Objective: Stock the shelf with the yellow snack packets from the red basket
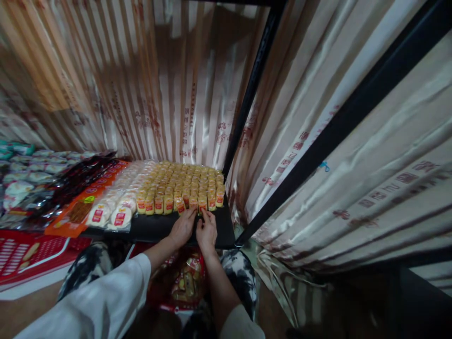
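Observation:
Several rows of small yellow snack packets (183, 183) with red labels stand packed on a black shelf (155, 228). My left hand (182, 229) and my right hand (207, 230) are side by side at the front row, fingers curled and pinched on the packets there. Each hand touches a front packet near the row's right half; what exactly each pinches is partly hidden by the fingers. A red bag (183, 282) of more snacks lies on my lap, below my forearms.
White round packets with red labels (113, 212) lie left of the yellow ones, then orange packs (76, 212) and dark packs (70, 183). Black frame posts (254, 80) stand right of the shelf. Shiny striped curtain (353, 165) hangs all round. A red carton (31, 252) sits lower left.

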Motion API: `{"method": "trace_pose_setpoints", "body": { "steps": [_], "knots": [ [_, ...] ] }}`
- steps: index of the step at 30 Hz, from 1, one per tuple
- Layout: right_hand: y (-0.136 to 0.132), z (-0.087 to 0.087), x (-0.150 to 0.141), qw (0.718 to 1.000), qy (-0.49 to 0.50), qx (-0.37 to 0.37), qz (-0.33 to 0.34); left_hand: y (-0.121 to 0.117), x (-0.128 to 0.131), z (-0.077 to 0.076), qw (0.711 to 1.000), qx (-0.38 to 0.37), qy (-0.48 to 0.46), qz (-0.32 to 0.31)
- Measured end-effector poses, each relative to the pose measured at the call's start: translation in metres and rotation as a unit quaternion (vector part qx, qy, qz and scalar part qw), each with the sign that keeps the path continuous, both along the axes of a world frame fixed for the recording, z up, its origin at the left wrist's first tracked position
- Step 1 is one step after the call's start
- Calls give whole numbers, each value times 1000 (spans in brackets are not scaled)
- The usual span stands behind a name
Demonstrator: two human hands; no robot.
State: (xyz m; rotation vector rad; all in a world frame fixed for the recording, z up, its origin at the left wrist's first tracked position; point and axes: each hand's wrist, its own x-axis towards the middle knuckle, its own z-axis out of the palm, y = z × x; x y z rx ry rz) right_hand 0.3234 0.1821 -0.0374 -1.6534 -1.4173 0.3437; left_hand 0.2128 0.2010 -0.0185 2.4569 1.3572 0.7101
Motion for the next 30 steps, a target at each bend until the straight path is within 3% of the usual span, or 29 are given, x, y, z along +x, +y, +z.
{"method": "trace_pose_setpoints", "body": {
  "steps": [8, 14, 19, 22, 27, 30],
  "knots": [
    [1, 0, -1, 1000, -9, 19, -8, -7, -4, -4, 998, 48, 23, 30],
    [-2, 0, 1, 999, -12, 32, 25, -10, -5, 10, 999, 21, 41, 21],
    [-3, -1, 2, 999, 12, 40, 16, -42, -17, 17, 999, 1, 20, 27],
    [-3, -1, 3, 997, 55, 60, 15, -67, -22, 17, 1000, -26, 5, -2],
    [-11, 8, 6, 980, 182, 61, 55, -95, -23, 5, 993, -103, 21, -54],
    [-24, 19, 8, 954, 261, -1, 149, -104, -30, -18, 982, -172, 47, -53]
  ]
}}
